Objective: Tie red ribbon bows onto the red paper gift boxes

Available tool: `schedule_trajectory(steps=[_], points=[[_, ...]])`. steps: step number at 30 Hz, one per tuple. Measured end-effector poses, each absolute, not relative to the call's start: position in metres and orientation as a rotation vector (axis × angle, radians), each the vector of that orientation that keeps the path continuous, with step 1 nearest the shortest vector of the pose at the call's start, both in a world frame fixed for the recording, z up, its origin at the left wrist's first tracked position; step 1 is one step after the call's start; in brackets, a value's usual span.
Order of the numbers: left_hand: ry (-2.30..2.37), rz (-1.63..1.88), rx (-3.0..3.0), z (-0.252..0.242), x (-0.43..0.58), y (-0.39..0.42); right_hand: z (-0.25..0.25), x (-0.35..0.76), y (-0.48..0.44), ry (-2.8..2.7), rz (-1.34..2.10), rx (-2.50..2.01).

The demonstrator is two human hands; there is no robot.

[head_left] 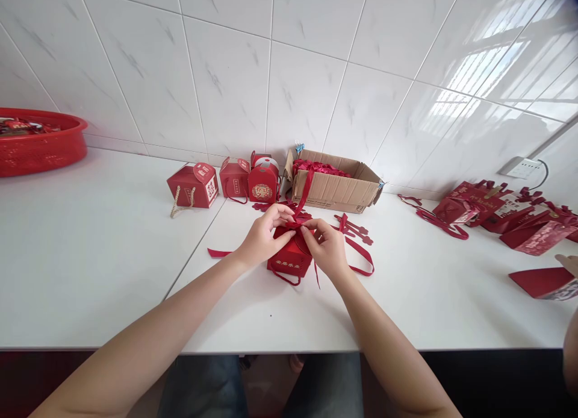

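A small red gift box (289, 262) with gold lettering and a red cord handle stands on the white table in front of me. Over its top lies a red ribbon (305, 192), bunched into loops at the middle. My left hand (265, 236) pinches the ribbon from the left side, thumb and fingers together. From the right, my right hand (326, 244) pinches the same ribbon close to the left fingertips. One ribbon end stretches out to the left, and another length curls on the table at the right. My fingers partly hide the knot area.
Behind stand several finished red boxes (193, 186) and an open cardboard box (334, 192) of red ribbon. A red plastic basket (43, 146) sits far left. More red boxes (537, 225) lie at the right, below a power strip (521, 167). Part of another person's arm (571, 358) shows at the right edge.
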State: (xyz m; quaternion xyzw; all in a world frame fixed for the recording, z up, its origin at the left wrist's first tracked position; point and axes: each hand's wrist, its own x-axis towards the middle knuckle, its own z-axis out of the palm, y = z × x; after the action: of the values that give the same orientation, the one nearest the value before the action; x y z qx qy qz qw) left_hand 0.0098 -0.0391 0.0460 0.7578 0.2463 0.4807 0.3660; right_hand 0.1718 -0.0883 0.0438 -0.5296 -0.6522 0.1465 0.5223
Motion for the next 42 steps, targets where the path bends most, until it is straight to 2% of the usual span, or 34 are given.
schedule_trajectory(steps=[12, 30, 42], points=[[0.713, 1.273, 1.918, 0.049, 0.010, -0.043, 0.045, 0.172, -0.087, -1.642, 0.490, -1.220], [0.629, 1.203, 1.725, 0.051, 0.010, -0.041, 0.039, 0.174, -0.084, -1.641, 0.180, -1.240], [0.713, 1.241, 1.785, 0.048, 0.009, -0.040, 0.036, 0.169, -0.084, -1.470, 0.507, -1.221]])
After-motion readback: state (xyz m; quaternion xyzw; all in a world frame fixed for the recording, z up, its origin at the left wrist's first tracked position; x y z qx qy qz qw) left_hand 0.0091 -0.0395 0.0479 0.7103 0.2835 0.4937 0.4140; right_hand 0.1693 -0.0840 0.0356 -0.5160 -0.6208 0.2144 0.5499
